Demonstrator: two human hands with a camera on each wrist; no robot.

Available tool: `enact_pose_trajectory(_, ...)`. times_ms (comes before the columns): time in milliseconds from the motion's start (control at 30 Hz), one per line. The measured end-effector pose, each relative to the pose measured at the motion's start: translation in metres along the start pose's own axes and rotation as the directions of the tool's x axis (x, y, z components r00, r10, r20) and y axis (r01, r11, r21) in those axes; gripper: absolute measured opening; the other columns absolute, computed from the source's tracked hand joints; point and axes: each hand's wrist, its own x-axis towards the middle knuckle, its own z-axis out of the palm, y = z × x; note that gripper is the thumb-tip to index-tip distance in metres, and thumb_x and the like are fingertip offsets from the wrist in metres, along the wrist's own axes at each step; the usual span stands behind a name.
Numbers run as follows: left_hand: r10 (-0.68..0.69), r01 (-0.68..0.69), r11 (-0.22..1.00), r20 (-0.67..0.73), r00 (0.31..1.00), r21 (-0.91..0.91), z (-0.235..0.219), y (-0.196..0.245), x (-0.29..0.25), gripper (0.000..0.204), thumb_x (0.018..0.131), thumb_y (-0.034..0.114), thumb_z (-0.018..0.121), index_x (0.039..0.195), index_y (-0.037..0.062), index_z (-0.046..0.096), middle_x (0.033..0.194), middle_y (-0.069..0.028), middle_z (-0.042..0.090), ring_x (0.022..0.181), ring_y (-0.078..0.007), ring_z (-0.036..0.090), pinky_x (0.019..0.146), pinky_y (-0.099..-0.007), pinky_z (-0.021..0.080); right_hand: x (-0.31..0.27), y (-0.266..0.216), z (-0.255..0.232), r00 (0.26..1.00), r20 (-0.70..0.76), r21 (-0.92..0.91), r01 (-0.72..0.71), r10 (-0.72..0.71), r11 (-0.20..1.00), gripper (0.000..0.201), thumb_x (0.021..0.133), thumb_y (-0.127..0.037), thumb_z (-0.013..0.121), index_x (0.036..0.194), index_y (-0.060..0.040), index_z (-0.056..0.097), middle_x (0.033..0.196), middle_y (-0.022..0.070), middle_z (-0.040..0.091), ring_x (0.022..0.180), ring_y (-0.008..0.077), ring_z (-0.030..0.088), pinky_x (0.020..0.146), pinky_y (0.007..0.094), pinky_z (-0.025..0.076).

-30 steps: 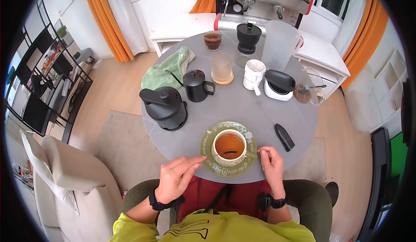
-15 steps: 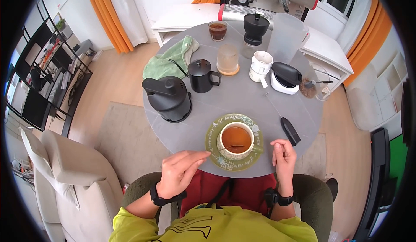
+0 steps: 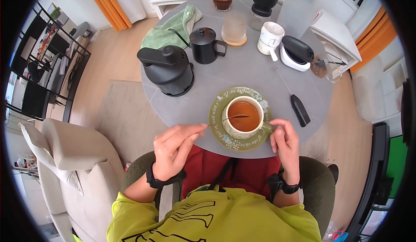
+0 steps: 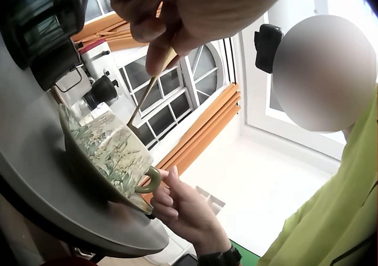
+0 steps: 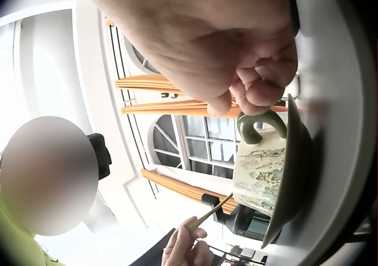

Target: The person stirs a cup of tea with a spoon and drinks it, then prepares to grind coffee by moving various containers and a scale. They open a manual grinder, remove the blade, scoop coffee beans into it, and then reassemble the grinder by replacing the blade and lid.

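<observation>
A patterned teacup [image 3: 242, 127] of amber tea stands on a green saucer [image 3: 218, 131] with lettering on its rim. My left hand [image 3: 175, 148], left of the saucer, pinches the thin handle of a gold-coloured spoon [image 4: 143, 102] between thumb and fingers. The spoon's bowl end lies in the tea. On the cup's other side my right hand [image 3: 286, 142] is loosely curled, its fingertips right at the green cup handle [image 5: 251, 130]. The right wrist view shows these fingers [image 5: 257, 100] at the handle's outer curve, not wrapped through it.
A black milk frother [image 3: 300, 110] lies right of the saucer. Behind stand a black electric kettle [image 3: 167, 70], a black gooseneck pot [image 3: 203, 47], a white mug [image 3: 271, 37], a scale [image 3: 296, 55] and a coffee grinder [image 3: 264, 1]. The round table's edge [image 3: 234, 155] is close to my lap.
My right hand has come from beside the saucer to the cup handle. The left hand keeps pinching the spoon, whose bowl has shifted in the tea. The head view has tilted downward.
</observation>
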Motion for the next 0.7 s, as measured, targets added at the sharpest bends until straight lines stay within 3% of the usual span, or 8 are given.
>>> enact_pose_trajectory(100, -0.011, 0.009, 0.999, -0.048, 0.999, -0.031, 0.0, -0.002, -0.001, 0.018, 0.09, -0.001, 0.056, 0.102, -0.0019, 0.069, 0.084, -0.0118, 0.069, 0.071, -0.0174, 0.064, 0.061, -0.026, 0.046, 0.0, -0.003, 0.0, 0.998, 0.038, -0.044, -0.051, 0.052, 0.998, 0.019, 0.099, -0.015, 0.051, 0.112, -0.0014, 0.057, 0.064, -0.0034, 0.046, 0.052, 0.0027, 0.04, 0.046, 0.0203, 0.031)
enact_pose_trajectory(267, -0.031, 0.028, 0.999, -0.093, 0.995, -0.03, -0.002, -0.004, -0.002, 0.018, 0.092, 0.005, 0.056, 0.103, -0.002, 0.069, 0.08, -0.0095, 0.069, 0.059, -0.0093, 0.05, 0.053, -0.023, 0.038, 0.005, -0.005, 0.0, 0.979, 0.102, -0.136, -0.161, 0.175, 0.978, 0.021, 0.098, -0.019, 0.055, 0.107, -0.0002, 0.059, 0.06, -0.0023, 0.048, 0.052, 0.0026, 0.042, 0.045, 0.0211, 0.031)
enact_pose_trajectory(500, -0.025, 0.021, 0.999, -0.084, 0.996, -0.047, -0.002, -0.008, -0.002, 0.019, 0.093, 0.006, 0.055, 0.104, -0.0029, 0.068, 0.081, -0.0086, 0.069, 0.056, -0.0067, 0.045, 0.051, -0.0211, 0.036, 0.01, -0.009, 0.002, 0.975, 0.105, -0.217, -0.171, 0.197, 0.961, 0.025, 0.097, -0.024, 0.056, 0.094, -0.0004, 0.062, 0.058, -0.0025, 0.046, 0.053, 0.0037, 0.04, 0.048, 0.0236, 0.031)
enact_pose_trajectory(567, -0.18, 0.166, 0.974, -0.076, 0.981, -0.154, -0.006, -0.006, -0.002, 0.019, 0.092, 0.001, 0.055, 0.107, -0.0012, 0.068, 0.085, -0.0091, 0.069, 0.06, -0.0089, 0.053, 0.055, -0.0213, 0.041, 0.01, -0.011, 0.003, 0.979, 0.088, -0.228, -0.159, 0.183, 0.961, 0.026, 0.097, -0.026, 0.057, 0.093, -0.0006, 0.061, 0.057, -0.0024, 0.045, 0.053, 0.0045, 0.04, 0.049, 0.0244, 0.031)
enact_pose_trajectory(600, -0.177, 0.164, 0.974, -0.072, 0.982, -0.156, -0.007, -0.007, -0.002, 0.019, 0.092, 0.001, 0.055, 0.107, -0.0012, 0.068, 0.085, -0.0091, 0.069, 0.06, -0.0089, 0.053, 0.055, -0.0213, 0.041, 0.01, -0.01, 0.004, 0.98, 0.084, -0.227, -0.16, 0.183, 0.961, 0.026, 0.097, -0.026, 0.057, 0.093, -0.0006, 0.061, 0.057, -0.0024, 0.045, 0.053, 0.0045, 0.04, 0.049, 0.0244, 0.031)
enact_pose_trajectory(667, -0.335, 0.265, 0.892, -0.14, 0.932, -0.367, -0.007, -0.01, -0.001, 0.021, 0.097, 0.007, 0.052, 0.108, -0.0018, 0.066, 0.084, -0.0077, 0.068, 0.054, -0.0044, 0.041, 0.051, -0.0186, 0.033, 0.01, -0.009, 0.006, 0.985, 0.058, -0.174, -0.148, 0.16, 0.974, 0.028, 0.098, -0.028, 0.055, 0.088, -0.0023, 0.06, 0.057, -0.0036, 0.044, 0.052, 0.0035, 0.039, 0.047, 0.023, 0.03)
enact_pose_trajectory(700, -0.333, 0.263, 0.892, -0.139, 0.933, -0.367, -0.007, -0.011, 0.0, 0.021, 0.097, 0.007, 0.052, 0.108, -0.0018, 0.066, 0.084, -0.0077, 0.068, 0.054, -0.0044, 0.041, 0.051, -0.0186, 0.033, 0.01, -0.01, 0.007, 0.986, 0.055, -0.174, -0.147, 0.158, 0.974, 0.028, 0.098, -0.028, 0.055, 0.088, -0.0023, 0.06, 0.057, -0.0036, 0.044, 0.052, 0.0035, 0.039, 0.047, 0.023, 0.03)
